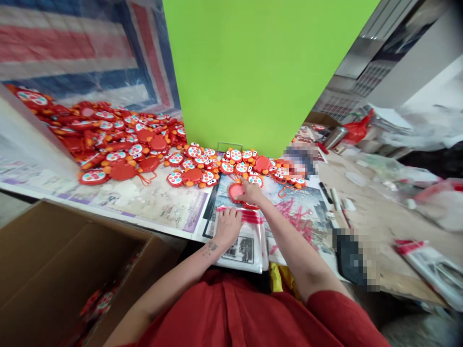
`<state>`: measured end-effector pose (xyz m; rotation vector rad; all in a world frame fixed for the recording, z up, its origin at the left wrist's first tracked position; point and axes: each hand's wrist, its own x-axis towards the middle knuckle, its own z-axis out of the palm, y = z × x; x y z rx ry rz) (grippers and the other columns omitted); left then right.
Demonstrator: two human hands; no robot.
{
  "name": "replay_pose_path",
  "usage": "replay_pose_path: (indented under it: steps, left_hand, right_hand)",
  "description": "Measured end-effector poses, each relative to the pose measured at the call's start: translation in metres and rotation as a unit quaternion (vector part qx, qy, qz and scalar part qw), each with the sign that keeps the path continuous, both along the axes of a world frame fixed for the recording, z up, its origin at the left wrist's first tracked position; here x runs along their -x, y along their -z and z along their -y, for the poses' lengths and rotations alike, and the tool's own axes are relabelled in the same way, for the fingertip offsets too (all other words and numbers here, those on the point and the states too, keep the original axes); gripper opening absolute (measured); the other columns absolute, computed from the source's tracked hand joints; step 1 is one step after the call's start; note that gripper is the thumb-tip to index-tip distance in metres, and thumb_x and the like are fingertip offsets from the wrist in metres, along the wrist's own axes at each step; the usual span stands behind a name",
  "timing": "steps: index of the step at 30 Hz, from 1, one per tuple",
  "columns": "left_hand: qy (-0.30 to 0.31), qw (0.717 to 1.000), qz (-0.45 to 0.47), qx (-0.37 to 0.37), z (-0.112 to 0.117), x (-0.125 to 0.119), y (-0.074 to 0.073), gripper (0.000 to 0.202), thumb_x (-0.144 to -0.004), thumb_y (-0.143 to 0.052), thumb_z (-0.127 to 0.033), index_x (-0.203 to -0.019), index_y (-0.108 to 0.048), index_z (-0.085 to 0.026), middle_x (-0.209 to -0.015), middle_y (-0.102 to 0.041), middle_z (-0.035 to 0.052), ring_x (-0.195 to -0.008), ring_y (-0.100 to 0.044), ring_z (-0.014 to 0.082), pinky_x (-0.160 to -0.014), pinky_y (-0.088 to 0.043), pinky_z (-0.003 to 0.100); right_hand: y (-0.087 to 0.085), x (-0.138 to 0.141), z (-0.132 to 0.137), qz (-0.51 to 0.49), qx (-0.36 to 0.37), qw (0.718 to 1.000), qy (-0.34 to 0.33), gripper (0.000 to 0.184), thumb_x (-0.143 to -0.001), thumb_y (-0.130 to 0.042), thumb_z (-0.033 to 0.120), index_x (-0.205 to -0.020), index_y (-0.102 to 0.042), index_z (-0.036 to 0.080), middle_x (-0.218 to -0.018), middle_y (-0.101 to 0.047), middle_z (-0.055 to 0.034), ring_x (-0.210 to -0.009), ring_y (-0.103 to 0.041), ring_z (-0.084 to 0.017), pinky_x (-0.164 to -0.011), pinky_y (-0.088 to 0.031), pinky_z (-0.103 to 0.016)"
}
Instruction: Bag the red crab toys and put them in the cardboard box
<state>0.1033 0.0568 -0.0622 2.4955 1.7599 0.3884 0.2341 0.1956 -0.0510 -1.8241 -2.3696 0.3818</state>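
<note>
My right hand point(252, 193) is closed on a red crab-shaped toy point(237, 192), its plain red back facing up. This toy is just beyond the top edge of a stack of clear zip bags point(237, 262) with red-pink strips. My left hand point(229, 227) rests on the stack, fingers curled at the top edge of a bag; its thumb is hidden. More crab toys point(193, 176) with coloured dots, orange claws and cords lie in a loose row beyond my hands. One of them lies partly under my right hand.
A big heap of the same toys point(119, 130) fills the left side. A tall green panel point(260, 77) stands behind the row. An open cardboard box point(47, 250) is at lower left. Pink strips point(294, 219), pens point(335, 198) and another bag pack point(430, 265) lie to the right.
</note>
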Motion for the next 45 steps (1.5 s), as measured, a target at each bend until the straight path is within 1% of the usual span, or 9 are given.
replay_pose_path:
  steps: [2, 9, 16, 20, 26, 29, 33, 39, 45]
  left_hand:
    - [-0.003, 1.000, -0.006, 0.002, -0.002, -0.003, 0.002, 0.025, -0.092, -0.056, -0.035, -0.107, -0.060, -0.014, -0.107, -0.062, 0.0126, -0.103, -0.053, 0.0297, -0.085, -0.041, 0.043]
    - [0.018, 1.000, -0.004, 0.015, -0.001, -0.002, 0.003, 0.018, -0.096, -0.050, -0.029, -0.103, -0.061, -0.017, -0.105, -0.060, 0.0108, -0.103, -0.051, 0.0288, -0.084, -0.039, 0.042]
    - [0.058, 0.998, 0.018, 0.000, 0.002, 0.001, 0.007, 0.029, -0.088, -0.064, -0.038, -0.105, -0.061, -0.015, -0.104, -0.059, 0.0114, -0.102, -0.051, 0.0291, -0.083, -0.039, 0.040]
    - [0.056, 0.998, 0.023, -0.002, 0.005, -0.001, 0.011, 0.022, -0.088, -0.064, -0.035, -0.099, -0.063, -0.016, -0.100, -0.059, 0.0109, -0.099, -0.052, 0.0287, -0.081, -0.040, 0.040]
    - [0.079, 0.994, 0.064, -0.028, 0.008, 0.001, 0.018, 0.024, -0.096, -0.049, -0.035, -0.094, -0.061, -0.014, -0.092, -0.063, 0.0106, -0.092, -0.057, 0.0269, -0.082, -0.043, 0.041]
    - [0.039, 0.991, 0.130, -0.015, 0.008, 0.002, 0.020, 0.030, -0.095, -0.053, -0.033, -0.116, -0.055, -0.012, -0.092, -0.065, 0.0093, -0.093, -0.059, 0.0261, -0.083, -0.045, 0.040]
    - [0.017, 0.985, 0.172, -0.012, 0.007, 0.004, 0.020, 0.047, -0.093, -0.057, -0.030, -0.134, -0.041, -0.012, -0.100, -0.066, 0.0106, -0.100, -0.061, 0.0271, -0.088, -0.045, 0.041]
    - [0.042, 0.977, 0.209, -0.001, 0.007, 0.008, 0.017, 0.014, -0.094, -0.049, -0.024, -0.100, -0.055, -0.014, -0.094, -0.065, 0.0116, -0.092, -0.061, 0.0268, -0.084, -0.046, 0.042]
    - [-0.008, 0.952, 0.303, 0.034, 0.008, 0.011, 0.011, 0.009, -0.090, -0.049, -0.025, -0.083, -0.047, -0.019, -0.076, -0.058, 0.0049, -0.076, -0.057, 0.0216, -0.072, -0.045, 0.036]
  right_hand:
    - [-0.001, 0.003, 0.004, -0.048, -0.016, 0.999, 0.004, 0.093, -0.065, -0.082, 0.038, -0.144, -0.039, 0.015, -0.128, -0.060, -0.0196, -0.116, -0.057, -0.034, -0.095, -0.044, -0.040]
    - [-0.010, -0.003, 0.024, -0.306, -0.013, 0.951, 0.052, 0.047, -0.063, -0.073, 0.030, -0.105, -0.056, 0.018, -0.086, -0.065, -0.0015, -0.076, -0.062, -0.020, -0.075, -0.051, -0.035]
    - [-0.029, -0.037, 0.061, -0.742, -0.001, 0.663, 0.097, 0.044, -0.062, -0.080, 0.029, -0.101, -0.060, 0.024, -0.101, -0.069, 0.0005, -0.090, -0.066, -0.017, -0.088, -0.053, -0.033]
    - [-0.030, -0.050, 0.082, -0.789, -0.017, 0.600, 0.130, 0.042, -0.063, -0.081, 0.026, -0.100, -0.062, 0.026, -0.099, -0.071, 0.0028, -0.090, -0.066, -0.015, -0.086, -0.054, -0.030]
    - [-0.028, -0.059, 0.107, -0.759, 0.014, 0.639, 0.125, 0.055, -0.062, -0.084, 0.023, -0.111, -0.059, 0.032, -0.106, -0.068, 0.0037, -0.089, -0.065, -0.013, -0.077, -0.055, -0.025]
    - [-0.029, -0.061, 0.116, -0.736, 0.067, 0.666, 0.101, 0.066, -0.058, -0.087, 0.020, -0.116, -0.059, 0.033, -0.109, -0.066, 0.0034, -0.089, -0.064, -0.014, -0.077, -0.054, -0.025]
    - [-0.025, -0.059, 0.121, -0.725, 0.105, 0.676, 0.074, 0.051, -0.059, -0.087, 0.027, -0.104, -0.063, 0.031, -0.101, -0.066, 0.0029, -0.085, -0.062, -0.015, -0.077, -0.052, -0.027]
    - [-0.015, -0.065, 0.122, -0.714, 0.142, 0.685, 0.018, 0.051, -0.056, -0.089, 0.036, -0.098, -0.063, 0.030, -0.090, -0.066, 0.0037, -0.073, -0.061, -0.014, -0.067, -0.050, -0.026]
    - [-0.018, -0.079, 0.124, -0.642, 0.230, 0.729, -0.052, 0.045, -0.058, -0.088, 0.032, -0.097, -0.066, 0.023, -0.085, -0.068, 0.0015, -0.070, -0.063, -0.014, -0.066, -0.050, -0.026]
